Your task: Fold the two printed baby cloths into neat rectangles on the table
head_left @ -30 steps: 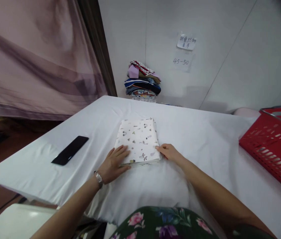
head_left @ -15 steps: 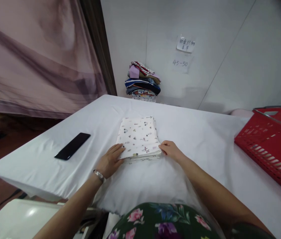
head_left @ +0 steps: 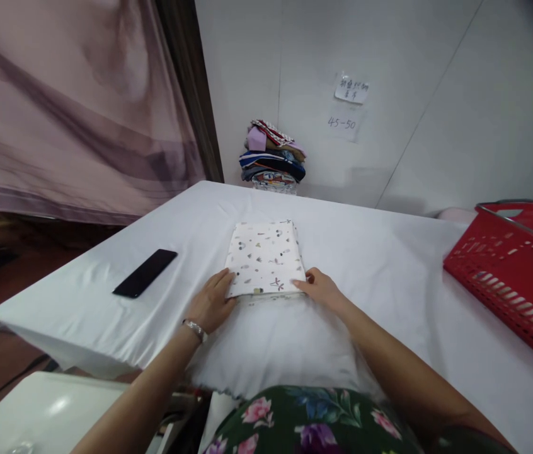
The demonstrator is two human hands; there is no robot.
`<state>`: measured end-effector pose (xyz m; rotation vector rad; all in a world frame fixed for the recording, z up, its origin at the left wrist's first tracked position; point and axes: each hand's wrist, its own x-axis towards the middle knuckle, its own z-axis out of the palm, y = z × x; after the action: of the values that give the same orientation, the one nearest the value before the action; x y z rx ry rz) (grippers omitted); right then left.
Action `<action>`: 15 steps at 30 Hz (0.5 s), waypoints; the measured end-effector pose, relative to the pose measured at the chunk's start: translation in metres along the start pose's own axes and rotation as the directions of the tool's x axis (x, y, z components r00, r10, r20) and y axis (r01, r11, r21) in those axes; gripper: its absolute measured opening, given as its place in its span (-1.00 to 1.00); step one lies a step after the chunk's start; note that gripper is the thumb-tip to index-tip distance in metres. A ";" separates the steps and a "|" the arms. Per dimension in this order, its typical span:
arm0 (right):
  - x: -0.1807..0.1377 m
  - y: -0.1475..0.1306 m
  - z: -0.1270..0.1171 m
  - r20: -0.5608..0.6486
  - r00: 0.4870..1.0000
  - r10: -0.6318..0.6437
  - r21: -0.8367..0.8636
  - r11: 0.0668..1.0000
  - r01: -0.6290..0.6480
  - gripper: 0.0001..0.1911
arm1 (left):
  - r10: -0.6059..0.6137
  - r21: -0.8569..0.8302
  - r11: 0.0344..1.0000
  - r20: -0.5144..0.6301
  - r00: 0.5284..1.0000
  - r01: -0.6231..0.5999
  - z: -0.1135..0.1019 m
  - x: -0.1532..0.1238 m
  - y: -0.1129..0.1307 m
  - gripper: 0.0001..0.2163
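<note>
A folded white cloth (head_left: 264,255) with small printed motifs lies flat in the middle of the table, its layers showing along the near edge. At its near left corner, my left hand (head_left: 212,299) has the fingers on top and the thumb at the front edge, closed on the cloth. My right hand (head_left: 320,289) pinches the near right corner, thumb on top and fingers at the side edge. A bracelet (head_left: 195,330) circles my left wrist.
A black phone (head_left: 145,273) lies on the white tablecloth (head_left: 380,277) to the left. The red plastic basket (head_left: 512,271) stands at the right. Folded clothes (head_left: 273,157) are piled at the back against the wall. A pale stool-like surface (head_left: 44,410) is at the lower left.
My right thumb has moved left onto the top of the cloth's near right corner, which now lies flatter. My left hand stays at the left corner. The view has shifted slightly.
</note>
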<state>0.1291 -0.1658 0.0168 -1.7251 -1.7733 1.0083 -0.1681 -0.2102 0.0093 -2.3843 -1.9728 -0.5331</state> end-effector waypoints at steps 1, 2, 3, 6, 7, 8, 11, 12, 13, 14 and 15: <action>0.000 -0.001 0.001 -0.006 1.000 -0.005 -0.009 1.000 0.005 -0.60 | -0.036 0.007 0.999 0.016 0.999 0.036 -0.001 0.001 0.001 -0.51; 0.001 -0.003 0.001 -0.012 1.000 -0.014 -0.014 1.000 0.014 -0.63 | -0.066 0.010 0.998 0.029 0.997 0.065 -0.001 0.002 0.003 -0.51; 0.003 -0.005 0.002 -0.021 0.999 -0.024 -0.011 1.000 0.023 -0.66 | -0.084 0.009 0.996 0.037 0.996 0.084 -0.002 0.003 0.003 -0.52; 0.006 -0.013 0.002 -0.036 0.998 -0.045 0.094 0.994 0.048 -0.72 | -0.079 -0.023 0.997 0.005 0.997 0.080 -0.001 0.007 0.003 -0.58; 0.007 -0.015 0.002 -0.032 0.998 -0.046 0.167 0.985 0.051 -0.72 | -0.073 -0.036 0.997 -0.024 0.997 0.072 -0.001 0.007 0.002 -0.60; 0.007 -0.018 0.003 -0.025 0.999 -0.042 0.251 0.967 0.046 -0.72 | -0.070 -0.047 0.997 -0.057 0.996 0.067 -0.001 0.008 0.000 -0.62; 0.005 -0.019 0.007 0.024 1.000 -0.013 0.419 0.908 0.002 -0.76 | -0.078 -0.056 0.996 -0.113 0.991 0.072 0.001 0.005 -0.006 -0.63; 0.005 -0.018 0.009 0.050 0.999 -0.003 0.415 0.910 -0.018 -0.77 | -0.077 -0.054 0.996 -0.106 0.991 0.072 0.001 0.004 -0.007 -0.63; 0.004 -0.015 0.011 0.075 0.997 0.004 0.386 0.922 -0.033 -0.78 | -0.073 -0.051 0.996 -0.089 0.993 0.069 0.002 0.002 -0.009 -0.63; 0.004 -0.012 0.013 0.092 0.996 0.004 0.342 0.939 -0.036 -0.79 | -0.069 -0.049 0.997 -0.069 0.995 0.066 0.003 0.001 -0.010 -0.63; 0.003 -0.010 0.015 0.098 0.995 0.000 0.293 0.956 -0.029 -0.79 | -0.067 -0.046 0.997 -0.054 0.996 0.064 0.003 0.000 -0.011 -0.63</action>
<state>0.1111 -0.1649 0.0146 -1.5279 -1.5741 1.3090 -0.1778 -0.2069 0.0045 -2.3092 -2.0432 -0.6445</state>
